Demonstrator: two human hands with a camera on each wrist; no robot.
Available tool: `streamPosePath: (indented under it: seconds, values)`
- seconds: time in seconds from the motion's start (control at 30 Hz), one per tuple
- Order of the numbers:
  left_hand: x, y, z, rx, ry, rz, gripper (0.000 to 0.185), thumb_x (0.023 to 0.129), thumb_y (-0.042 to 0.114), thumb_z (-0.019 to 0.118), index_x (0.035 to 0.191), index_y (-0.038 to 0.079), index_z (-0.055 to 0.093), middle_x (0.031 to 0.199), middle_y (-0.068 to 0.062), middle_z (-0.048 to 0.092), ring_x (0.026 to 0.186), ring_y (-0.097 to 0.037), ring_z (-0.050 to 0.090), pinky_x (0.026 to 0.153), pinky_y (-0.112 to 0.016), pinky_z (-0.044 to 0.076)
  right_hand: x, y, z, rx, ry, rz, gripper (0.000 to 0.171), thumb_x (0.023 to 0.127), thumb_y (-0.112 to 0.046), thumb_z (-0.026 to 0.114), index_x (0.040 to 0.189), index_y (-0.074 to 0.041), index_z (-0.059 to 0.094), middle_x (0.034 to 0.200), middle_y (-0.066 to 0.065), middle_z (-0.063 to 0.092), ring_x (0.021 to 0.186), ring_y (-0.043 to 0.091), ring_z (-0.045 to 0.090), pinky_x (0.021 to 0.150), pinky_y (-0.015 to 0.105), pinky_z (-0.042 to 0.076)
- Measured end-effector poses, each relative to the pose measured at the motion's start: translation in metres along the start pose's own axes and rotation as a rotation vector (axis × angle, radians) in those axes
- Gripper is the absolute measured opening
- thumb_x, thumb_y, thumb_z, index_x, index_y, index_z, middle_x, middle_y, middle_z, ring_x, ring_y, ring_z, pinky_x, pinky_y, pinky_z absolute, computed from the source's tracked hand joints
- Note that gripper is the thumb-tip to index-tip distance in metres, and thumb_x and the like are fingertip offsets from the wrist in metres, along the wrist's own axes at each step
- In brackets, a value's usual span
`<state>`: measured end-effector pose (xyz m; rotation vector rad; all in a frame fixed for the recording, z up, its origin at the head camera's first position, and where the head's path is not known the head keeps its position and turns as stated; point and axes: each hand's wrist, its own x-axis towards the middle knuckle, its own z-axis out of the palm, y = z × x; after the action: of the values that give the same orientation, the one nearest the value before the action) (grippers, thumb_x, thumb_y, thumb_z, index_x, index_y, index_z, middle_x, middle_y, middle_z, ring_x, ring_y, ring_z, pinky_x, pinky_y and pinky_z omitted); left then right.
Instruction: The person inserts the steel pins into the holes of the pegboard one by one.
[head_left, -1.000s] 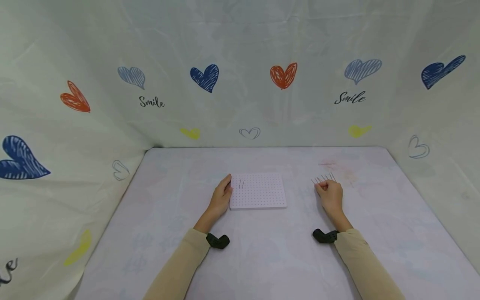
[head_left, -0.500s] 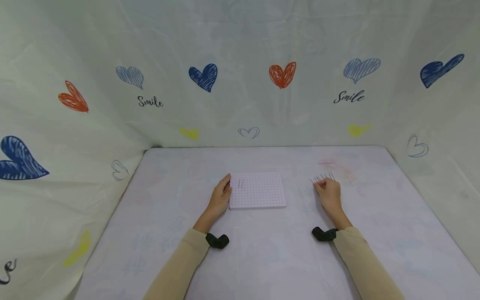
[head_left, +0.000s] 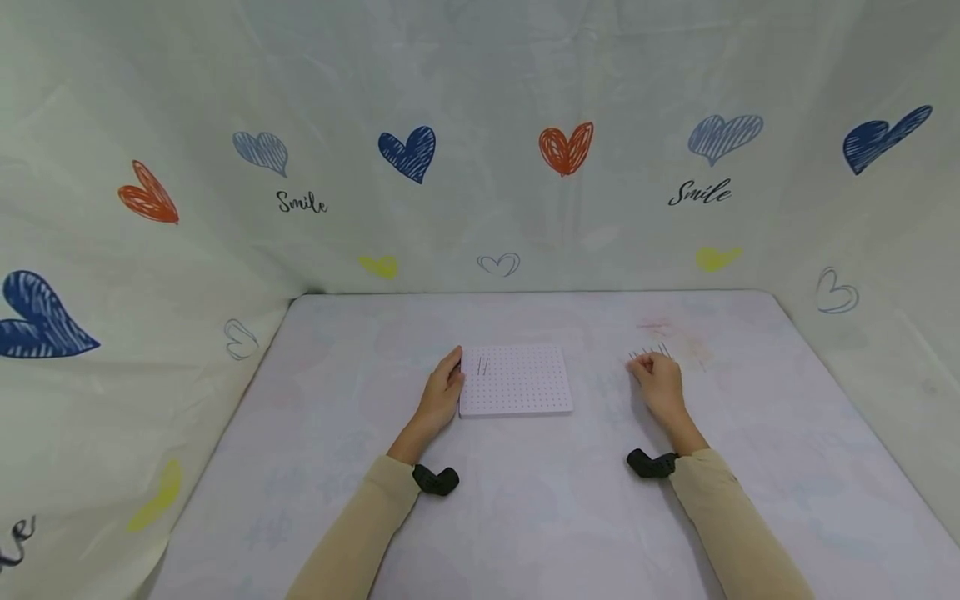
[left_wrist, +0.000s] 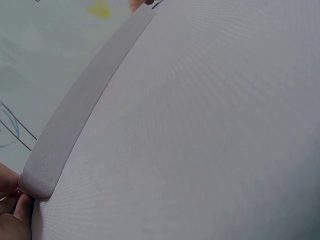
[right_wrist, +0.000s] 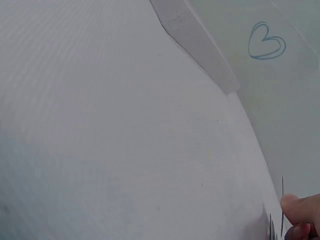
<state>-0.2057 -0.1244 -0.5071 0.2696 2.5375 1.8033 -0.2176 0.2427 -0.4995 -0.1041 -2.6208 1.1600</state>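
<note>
Pinching a pin beside the pegboard

Resting against the near-left edge of the white pegboard (head_left: 516, 381), the left hand (head_left: 441, 397) lies with fingers relaxed along the board's side. The right hand (head_left: 658, 385), well apart to the board's right, curls over a row of thin metal pins (head_left: 651, 353) and pinches one between thumb (right_wrist: 300, 209) and finger. Two pins (head_left: 483, 366) stand in the board's far-left holes. Flat, square and foam-like, the board sits on a smooth pale table (head_left: 525, 500).

Bright, even, diffuse light, soft faint shadows under the forearms. Head view sharp, wide-angle bending at edges. Both wrist views close, hazy, washed-out; worktop (head_left: 525, 500) shows no glare.
</note>
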Motion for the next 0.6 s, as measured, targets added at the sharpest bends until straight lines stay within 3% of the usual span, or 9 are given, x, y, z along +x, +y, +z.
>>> streamPosePath:
  seconds: [0.3,0.6]
  values:
    - [-0.001,0.006,0.001,-0.012,0.019,0.02,0.049,0.105,-0.004,0.037,0.152,-0.012,0.025,0.159,-0.027,0.023,0.147,-0.037,0.024,0.119,-0.045,0.025,0.004,-0.009,-0.005,0.089,-0.077,0.001,0.024,0.102,-0.009,0.058,0.101,0.014,0.062,0.082,0.016,0.057,0.074,0.02,0.047,0.058,0.02,0.038]
    - [0.001,0.0,0.001,-0.002,0.012,0.005,0.05,0.105,-0.003,0.037,0.153,-0.01,0.024,0.16,-0.025,0.022,0.147,-0.034,0.024,0.12,-0.041,0.025,0.006,-0.015,-0.003,0.252,-0.163,-0.073,0.025,0.103,-0.006,0.052,0.106,0.018,0.057,0.088,0.02,0.059,0.074,0.007,0.047,0.062,0.016,0.04]
